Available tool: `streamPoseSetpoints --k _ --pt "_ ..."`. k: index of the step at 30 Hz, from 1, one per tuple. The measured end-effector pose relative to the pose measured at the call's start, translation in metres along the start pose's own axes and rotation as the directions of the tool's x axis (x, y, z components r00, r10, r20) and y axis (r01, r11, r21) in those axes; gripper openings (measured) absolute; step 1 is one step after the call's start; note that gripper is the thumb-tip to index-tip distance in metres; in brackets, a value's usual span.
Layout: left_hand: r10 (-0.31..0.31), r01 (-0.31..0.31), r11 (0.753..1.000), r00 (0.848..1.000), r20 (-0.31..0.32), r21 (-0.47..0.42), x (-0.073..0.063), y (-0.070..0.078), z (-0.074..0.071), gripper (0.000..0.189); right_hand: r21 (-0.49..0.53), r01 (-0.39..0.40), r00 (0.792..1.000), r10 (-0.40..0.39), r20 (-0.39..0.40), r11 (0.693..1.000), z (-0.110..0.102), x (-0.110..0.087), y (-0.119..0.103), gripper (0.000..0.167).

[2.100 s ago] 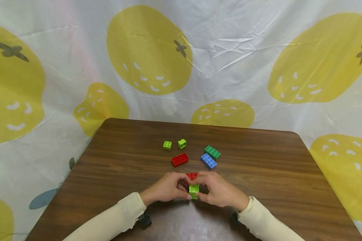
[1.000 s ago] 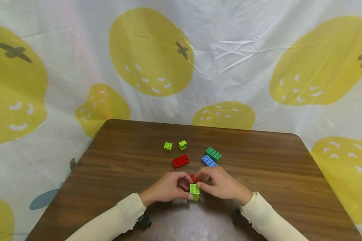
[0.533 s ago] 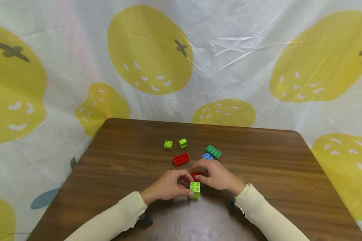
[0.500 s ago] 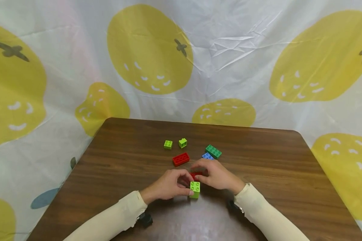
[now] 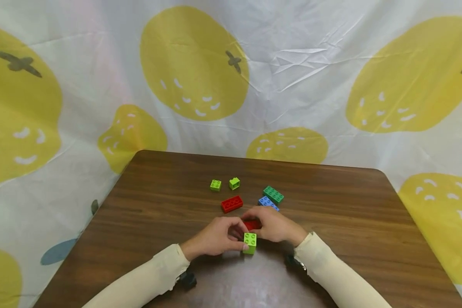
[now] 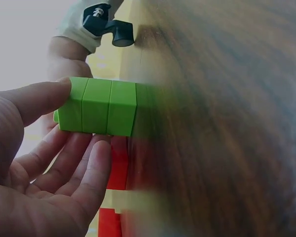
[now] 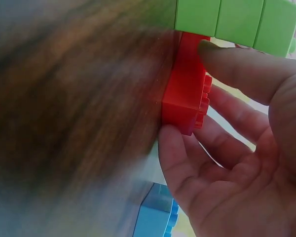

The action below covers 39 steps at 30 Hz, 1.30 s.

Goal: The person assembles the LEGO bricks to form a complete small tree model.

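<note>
A stack of three lime-green toy bricks (image 5: 249, 246) stands upright on the table, studs up. My left hand (image 5: 217, 236) pinches its side; in the left wrist view the thumb lies at the stack's top end and fingers reach along the opposite side. Just behind the stack lies a red toy brick (image 5: 253, 224), studded side up in the right wrist view. My right hand (image 5: 275, 224) grips this brick (image 7: 185, 84) between thumb and a fingertip at its ends. The red brick is close against the green stack (image 7: 239, 22); whether they join is hard to tell.
Farther back on the brown wooden table (image 5: 331, 205) lie a red brick (image 5: 232, 204) with its hollow side up, a blue brick (image 5: 268, 202) touching a dark green brick (image 5: 273, 195), and two small lime bricks (image 5: 215, 185). A lemon-print curtain (image 5: 292, 85) hangs behind.
My right hand has let go of the green stack, moved back to the red brick and taken hold of it. My left hand stays on the stack.
</note>
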State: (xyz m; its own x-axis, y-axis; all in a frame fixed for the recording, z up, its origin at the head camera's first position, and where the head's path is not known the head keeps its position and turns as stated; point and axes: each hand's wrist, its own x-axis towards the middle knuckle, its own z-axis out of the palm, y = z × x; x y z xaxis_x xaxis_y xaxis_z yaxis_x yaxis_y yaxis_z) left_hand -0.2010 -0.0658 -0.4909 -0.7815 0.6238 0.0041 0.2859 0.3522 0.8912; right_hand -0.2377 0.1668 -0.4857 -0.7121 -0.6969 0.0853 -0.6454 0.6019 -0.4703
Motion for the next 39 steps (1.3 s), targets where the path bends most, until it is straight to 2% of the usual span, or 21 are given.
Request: streamPoseSetpoints --k 8,16,27,33,39 --pt "-0.001 0.001 1.0 1.0 0.0 -0.012 -0.001 0.001 0.0 0.029 0.009 0.002 1.0 -0.002 -0.001 1.0 0.0 -0.001 0.002 0.029" --pt "-0.019 0.019 1.0 1.0 0.004 -0.017 -0.002 0.0 0.0 0.03 0.027 -0.019 0.998 0.02 -0.063 0.999 -0.009 -0.006 0.001 0.028" --pt "-0.015 0.015 1.0 1.0 -0.001 -0.006 -0.001 -0.001 0.0 0.03 0.076 -0.024 0.993 0.033 -0.116 0.997 -0.025 -0.025 -0.015 0.033" --pt "-0.01 0.01 1.0 1.0 -0.001 -0.024 -0.001 -0.002 0.002 0.03 0.098 -0.026 0.985 0.042 -0.167 0.995 -0.026 -0.037 -0.019 0.033" --pt "-0.002 0.002 1.0 1.0 0.002 -0.023 -0.001 -0.002 0.0 0.03 0.102 0.008 0.978 0.013 -0.207 0.995 -0.025 -0.047 -0.021 0.035"
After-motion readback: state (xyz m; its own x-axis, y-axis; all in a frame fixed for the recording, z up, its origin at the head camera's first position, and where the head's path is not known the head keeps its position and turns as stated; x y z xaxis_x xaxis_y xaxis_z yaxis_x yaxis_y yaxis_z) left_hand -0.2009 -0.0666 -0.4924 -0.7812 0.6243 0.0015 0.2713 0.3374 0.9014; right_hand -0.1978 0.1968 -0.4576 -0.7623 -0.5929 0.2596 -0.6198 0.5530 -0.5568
